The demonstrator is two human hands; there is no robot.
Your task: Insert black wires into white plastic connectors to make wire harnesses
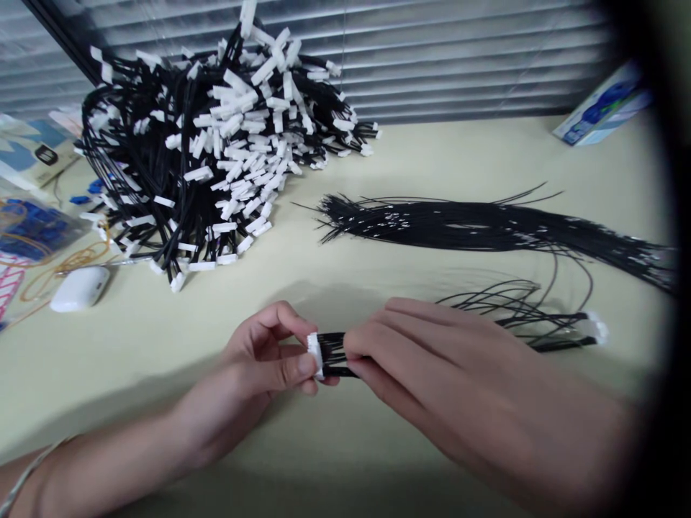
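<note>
Between the thumb and fingers of my left hand (pixel 275 360) is a white connector housing (pixel 314 354), its long side turned across the wires. Several black wires (pixel 332 350) run out of its right side. My right hand (pixel 426 352) is closed around these wires just beside the housing; its fingertips are partly hidden. Past my right hand the wires spread in loose loops and reach a second white connector (pixel 597 329) lying at the right.
A large heap of black cables with white connectors (pixel 237 144) fills the back left. Behind my hands lies a long bundle of loose black wires (pixel 458 224). A white earbud case (pixel 80 288) and a bag of blue parts (pixel 37 226) sit left; a blue-white box (pixel 602 108) stands back right, near window blinds.
</note>
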